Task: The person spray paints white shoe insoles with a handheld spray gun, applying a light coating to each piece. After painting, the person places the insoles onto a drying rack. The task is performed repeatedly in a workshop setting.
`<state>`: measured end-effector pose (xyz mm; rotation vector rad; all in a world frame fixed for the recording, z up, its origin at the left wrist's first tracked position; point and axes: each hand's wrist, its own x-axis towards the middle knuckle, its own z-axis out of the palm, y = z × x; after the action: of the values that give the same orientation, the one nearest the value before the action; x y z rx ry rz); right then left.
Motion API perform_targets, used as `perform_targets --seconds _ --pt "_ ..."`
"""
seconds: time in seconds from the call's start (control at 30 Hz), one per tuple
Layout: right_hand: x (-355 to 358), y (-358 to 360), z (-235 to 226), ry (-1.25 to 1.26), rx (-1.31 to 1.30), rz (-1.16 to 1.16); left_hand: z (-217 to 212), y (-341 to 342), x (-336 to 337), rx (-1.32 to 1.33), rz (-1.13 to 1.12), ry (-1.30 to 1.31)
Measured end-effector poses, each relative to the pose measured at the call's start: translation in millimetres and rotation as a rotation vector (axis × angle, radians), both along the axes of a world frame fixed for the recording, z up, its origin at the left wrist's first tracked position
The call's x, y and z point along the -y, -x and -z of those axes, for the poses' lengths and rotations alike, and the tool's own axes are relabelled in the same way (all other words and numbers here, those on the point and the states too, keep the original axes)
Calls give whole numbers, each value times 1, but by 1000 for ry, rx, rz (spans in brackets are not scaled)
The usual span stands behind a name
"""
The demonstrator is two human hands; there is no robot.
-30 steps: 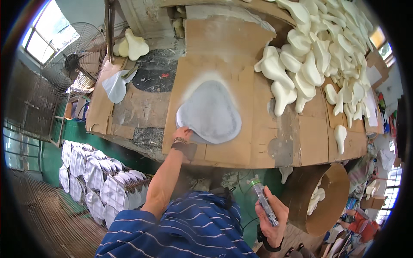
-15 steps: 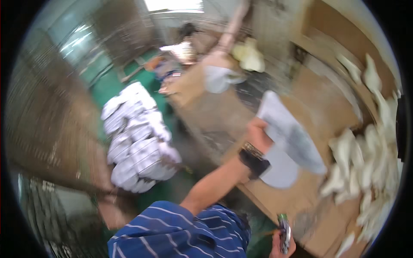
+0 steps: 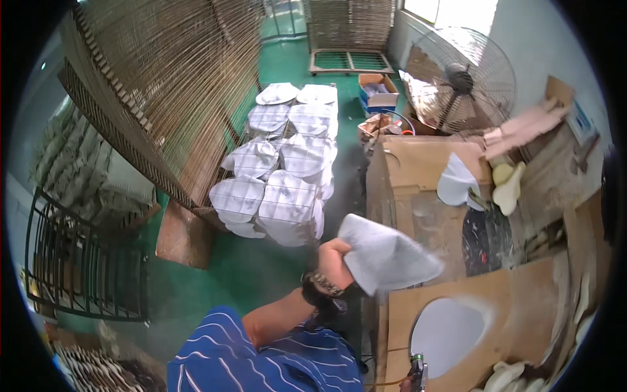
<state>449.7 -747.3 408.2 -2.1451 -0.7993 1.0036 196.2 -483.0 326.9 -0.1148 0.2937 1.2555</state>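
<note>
My left hand [image 3: 334, 264], with a dark band and a beaded bracelet at its wrist, is shut on the edge of a pale grey, stiff curved sheet [image 3: 392, 256]. It holds the sheet up beside the table's left edge. At the lower edge my right hand [image 3: 407, 385] shows only in part, closed round a metal spray gun [image 3: 418, 371]. Beside the gun, a flat white rounded piece [image 3: 450, 334] lies on the brown cardboard [image 3: 522, 294]. Several white rounded sheets [image 3: 287, 196] with dark grid lines across them stand in two rows on the floor to the left.
A large wire fan [image 3: 460, 78] stands beyond the table. Cream foot-shaped forms [image 3: 506, 375] lie at the near right, and another white piece [image 3: 457, 181] is farther back. Tall slatted panels [image 3: 170, 78] and a black metal rack [image 3: 85, 261] stand left; an open carton [image 3: 379, 88] sits behind.
My view has swung to the left. My left hand has lifted the pale sheet off the cardboard and carried it left, past the table's edge. My right hand keeps the spray gun low.
</note>
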Motion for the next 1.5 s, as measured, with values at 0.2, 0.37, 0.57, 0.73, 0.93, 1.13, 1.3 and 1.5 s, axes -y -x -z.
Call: perform_targets --seconds 0.2,0.37,0.57,0.73,0.93,1.13,1.3,1.5 --pt "-125 68 12 36 20 -145 54 124 -70 -92 -311 342" --pt "-223 130 20 109 37 -214 141 227 -128 -181 -530 528" --pt "-324 208 38 196 40 -270 171 345 -208 -319 -655 559" --pt "-381 255 50 237 42 -289 120 418 -316 -219 -640 397" --pt "-429 282 59 254 42 -319 130 539 -468 -257 -848 482" --pt "-445 288 67 281 55 -303 136 597 -554 -372 -1165 86" --pt "-447 284 73 285 25 -336 280 599 -526 -709 -692 324" --pt "-424 270 76 270 10 -314 315 376 -387 -949 -178 365"
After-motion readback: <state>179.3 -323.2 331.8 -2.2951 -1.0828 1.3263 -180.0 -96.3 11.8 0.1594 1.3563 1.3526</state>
